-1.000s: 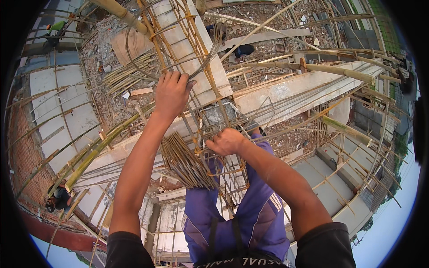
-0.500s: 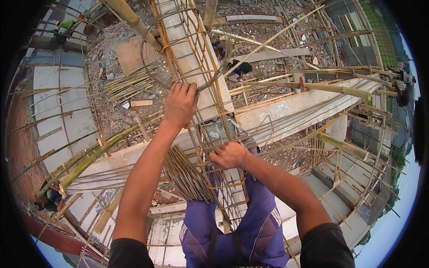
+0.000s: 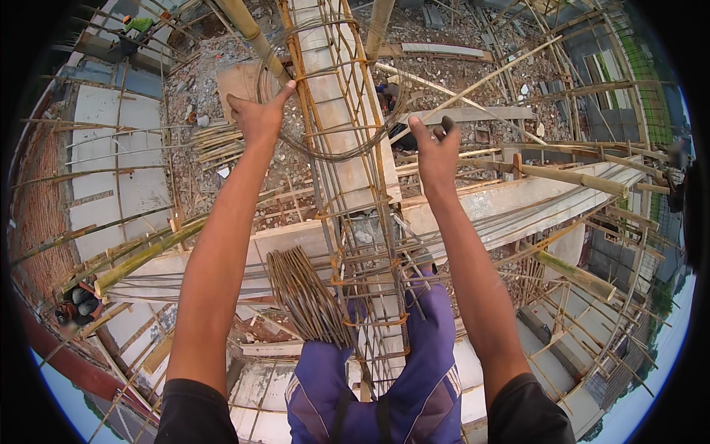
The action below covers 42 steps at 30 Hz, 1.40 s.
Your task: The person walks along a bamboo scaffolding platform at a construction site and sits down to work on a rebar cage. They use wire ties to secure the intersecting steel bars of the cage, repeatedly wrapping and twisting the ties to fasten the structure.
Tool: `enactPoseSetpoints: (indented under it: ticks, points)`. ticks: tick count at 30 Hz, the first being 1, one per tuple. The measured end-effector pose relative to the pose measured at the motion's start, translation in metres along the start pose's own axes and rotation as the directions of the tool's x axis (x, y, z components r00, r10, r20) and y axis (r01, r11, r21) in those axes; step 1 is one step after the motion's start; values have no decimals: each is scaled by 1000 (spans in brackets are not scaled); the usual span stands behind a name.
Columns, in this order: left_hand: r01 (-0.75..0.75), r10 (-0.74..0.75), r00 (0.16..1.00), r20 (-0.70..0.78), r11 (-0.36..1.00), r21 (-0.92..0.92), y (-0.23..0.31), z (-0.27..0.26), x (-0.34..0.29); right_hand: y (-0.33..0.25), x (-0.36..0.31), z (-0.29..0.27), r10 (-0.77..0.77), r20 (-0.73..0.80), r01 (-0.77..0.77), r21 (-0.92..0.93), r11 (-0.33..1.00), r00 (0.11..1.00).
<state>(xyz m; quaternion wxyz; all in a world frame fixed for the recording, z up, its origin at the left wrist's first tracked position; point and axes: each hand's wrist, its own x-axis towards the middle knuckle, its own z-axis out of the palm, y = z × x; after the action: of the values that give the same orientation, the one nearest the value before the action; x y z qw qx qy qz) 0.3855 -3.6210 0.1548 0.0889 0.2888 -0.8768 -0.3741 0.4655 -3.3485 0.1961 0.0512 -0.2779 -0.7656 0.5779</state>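
Observation:
My left hand is raised just left of a loose coil of thin wire, thumb stretched out and fingers apart, holding nothing that I can see. On the coil's right side, my right hand is up with its thumb and partly bent fingers apart; it looks bare of any object. The coil lies over a long cage of reinforcing bars with rusty stirrups, which runs away from me along a concrete beam. Between my left forearm and the cage rests a bundle of bent steel stirrups, beside my knee.
Wooden formwork with long steel rods crosses on the right. Bamboo poles stand around the beam. Rubble and stacked bamboo sticks lie far below. Other people are at the far left and lower left.
Both hands have lifted off the cage and moved forward and apart, the left one leaving the wire coil. Their fingers have opened. The view has shifted slightly.

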Motion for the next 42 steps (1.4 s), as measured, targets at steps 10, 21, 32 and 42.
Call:
enactPoseSetpoints:
  ticks: [10,21,32,42]
  points:
    - [695,100,691,716,181,-696,-35,-33,60,15,106,19,163,665,-682,683,264,729]
    - [521,-18,852,523,-50,-852,-47,-76,-27,-30,114,54,359,457,-566,484,667,814]
    - [502,-120,865,488,195,-842,27,-57,-46,-13,77,-46,334,154,-337,722,605,930]
    - [690,-713,298,635,-299,-659,-147,25,2,101,97,49,632,429,-729,592,343,646]
